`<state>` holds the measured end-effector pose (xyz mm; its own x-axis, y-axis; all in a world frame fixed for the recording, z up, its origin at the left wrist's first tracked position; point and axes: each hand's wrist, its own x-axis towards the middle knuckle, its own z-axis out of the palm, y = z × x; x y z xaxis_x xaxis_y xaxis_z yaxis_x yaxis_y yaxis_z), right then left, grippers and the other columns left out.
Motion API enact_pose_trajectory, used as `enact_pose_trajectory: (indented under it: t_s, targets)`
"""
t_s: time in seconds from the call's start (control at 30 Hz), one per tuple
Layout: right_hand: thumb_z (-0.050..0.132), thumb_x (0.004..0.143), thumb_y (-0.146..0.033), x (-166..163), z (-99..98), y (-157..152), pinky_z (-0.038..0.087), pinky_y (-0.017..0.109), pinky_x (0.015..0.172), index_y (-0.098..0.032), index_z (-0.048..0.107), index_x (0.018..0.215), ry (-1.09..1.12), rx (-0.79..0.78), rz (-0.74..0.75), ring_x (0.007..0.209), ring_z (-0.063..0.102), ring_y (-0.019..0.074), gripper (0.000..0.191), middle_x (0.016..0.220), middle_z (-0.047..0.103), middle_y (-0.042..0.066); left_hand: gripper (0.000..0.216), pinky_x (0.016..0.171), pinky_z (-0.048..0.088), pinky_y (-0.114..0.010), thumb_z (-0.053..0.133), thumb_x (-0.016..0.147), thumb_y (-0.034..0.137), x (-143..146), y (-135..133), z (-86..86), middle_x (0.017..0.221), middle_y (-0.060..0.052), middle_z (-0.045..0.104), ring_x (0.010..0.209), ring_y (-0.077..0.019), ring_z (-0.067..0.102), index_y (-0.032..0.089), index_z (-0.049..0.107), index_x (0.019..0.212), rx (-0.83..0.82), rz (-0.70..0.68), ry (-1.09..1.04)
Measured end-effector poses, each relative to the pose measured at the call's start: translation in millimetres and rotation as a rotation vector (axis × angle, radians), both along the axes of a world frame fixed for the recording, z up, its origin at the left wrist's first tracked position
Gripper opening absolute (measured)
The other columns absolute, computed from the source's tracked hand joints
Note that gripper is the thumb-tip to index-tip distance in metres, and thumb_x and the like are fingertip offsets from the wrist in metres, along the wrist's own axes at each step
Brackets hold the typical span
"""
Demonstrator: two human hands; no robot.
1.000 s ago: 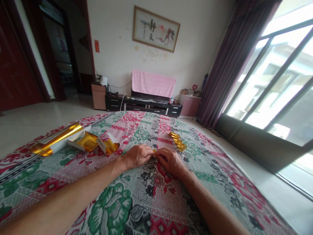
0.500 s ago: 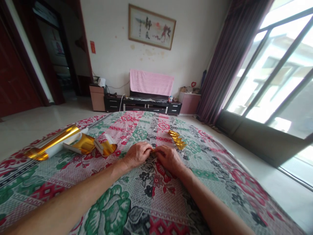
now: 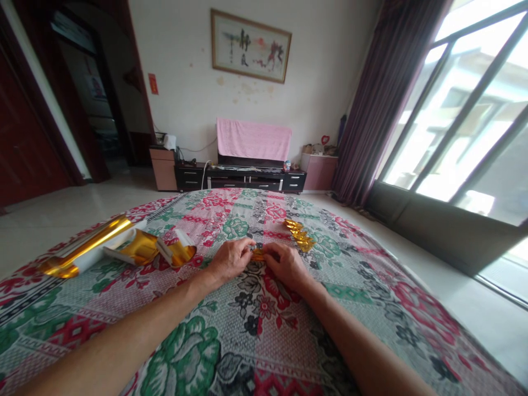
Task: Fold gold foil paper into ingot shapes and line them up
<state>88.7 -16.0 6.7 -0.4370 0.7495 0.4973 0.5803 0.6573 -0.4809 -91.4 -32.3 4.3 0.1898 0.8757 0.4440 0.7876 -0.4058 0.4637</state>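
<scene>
My left hand [image 3: 230, 258] and my right hand [image 3: 284, 265] rest close together on a flowered cloth [image 3: 256, 308] over a round table. Between their fingertips lies a small piece of gold foil paper [image 3: 258, 254], pinched from both sides. Both hands have their fingers curled in on it. Just beyond the right hand lies a short row of folded gold foil pieces [image 3: 300, 234]. To the left lie curled gold foil sheets with white backs [image 3: 140, 247] and a long gold foil roll [image 3: 82, 246].
Past the table stands a low dark cabinet [image 3: 247, 177] with a pink cloth over it, against a white wall with a framed picture [image 3: 250, 46]. Large windows and a dark curtain [image 3: 371, 110] fill the right. A dark doorway [image 3: 91, 99] opens at the left.
The view has tilted slightly. My hands have shifted a little farther onto the table, and more of the gold foil piece shows between the fingertips.
</scene>
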Motion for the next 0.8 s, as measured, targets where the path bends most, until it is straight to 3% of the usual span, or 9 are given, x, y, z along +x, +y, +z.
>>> enact_pose_trajectory:
  t_s: [0.23, 0.6, 0.8]
  targets:
    - [0.055, 0.073, -0.017, -0.5, -3.3, 1.7, 0.038, 0.019, 0.057, -0.018, 0.064, 0.078, 0.009, 0.037, -0.037, 0.058, 0.055, 0.0101, 0.01, 0.067, 0.064, 0.0, 0.022, 0.058, 0.039, -0.02, 0.049, 0.075, 0.018, 1.3, 3.8, -2.6, 0.067, 0.001, 0.063, 0.059, -0.0107, 0.056, 0.019, 0.062, 0.092, -0.04, 0.015, 0.002]
    - [0.058, 0.074, -0.025, 5.0, -6.5, 14.7, 0.034, 0.017, 0.05, -0.017, 0.065, 0.075, 0.045, -0.058, -0.01, 0.051, 0.049, 0.0068, 0.011, 0.06, 0.061, -0.003, 0.014, 0.055, 0.038, -0.019, 0.049, 0.075, 0.017, 0.1, 2.4, 0.0, 0.062, 0.003, 0.059, 0.056, -0.0093, 0.054, 0.02, 0.057, 0.085, -0.043, 0.009, 0.008]
    - [0.06, 0.073, -0.029, 6.2, -1.3, 17.6, 0.031, 0.018, 0.048, -0.017, 0.065, 0.071, 0.01, -0.098, -0.006, 0.049, 0.043, 0.0057, 0.013, 0.057, 0.058, -0.003, 0.018, 0.069, 0.043, -0.022, 0.046, 0.077, 0.014, -0.4, 3.2, 0.1, 0.077, 0.0, 0.063, 0.073, -0.0118, 0.057, 0.02, 0.062, 0.081, 0.043, -0.082, 0.092]
